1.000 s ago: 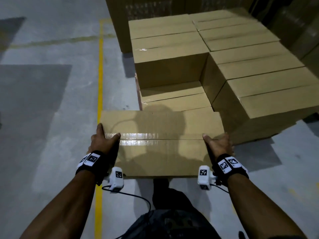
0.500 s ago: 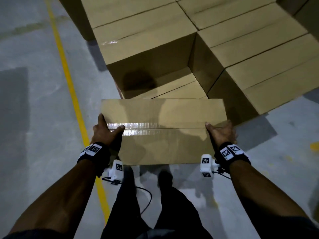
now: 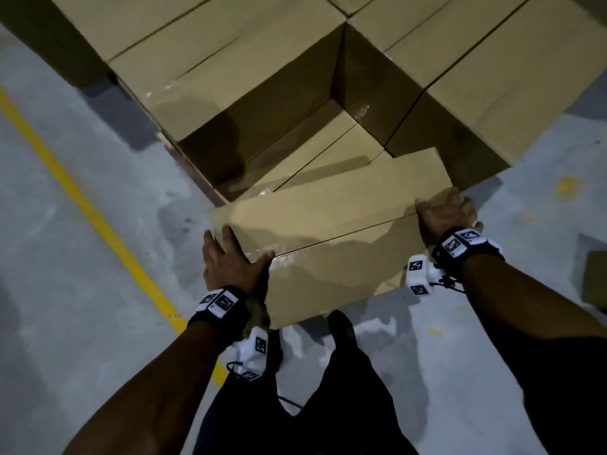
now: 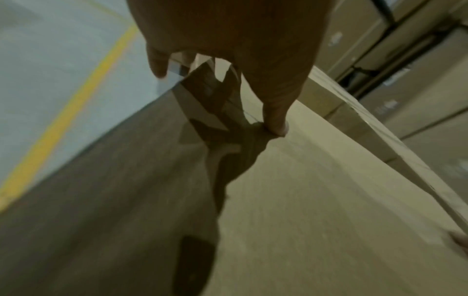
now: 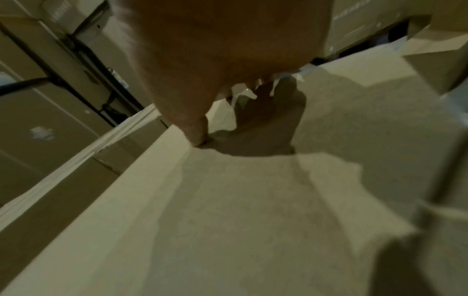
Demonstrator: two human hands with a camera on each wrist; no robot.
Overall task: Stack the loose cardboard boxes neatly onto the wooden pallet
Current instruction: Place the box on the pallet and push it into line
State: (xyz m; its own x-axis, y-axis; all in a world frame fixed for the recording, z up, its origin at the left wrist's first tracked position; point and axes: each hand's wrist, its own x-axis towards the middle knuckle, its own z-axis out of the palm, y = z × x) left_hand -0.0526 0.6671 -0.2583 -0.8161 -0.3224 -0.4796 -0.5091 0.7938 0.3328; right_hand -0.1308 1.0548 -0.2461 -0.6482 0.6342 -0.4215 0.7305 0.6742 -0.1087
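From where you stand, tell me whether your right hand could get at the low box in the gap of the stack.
Probably not yet. The right hand grips one end of the carried box, which hangs tilted over the low box and covers its near part. The left hand holds the other end, so neither is free.

— Is the pallet visible?
— No, the stacked boxes [image 3: 249, 77] cover it and run past the top edge.
— And the fingers?
— Both hide behind the carried box [image 3: 331, 238] ends; wrist views are blurred.
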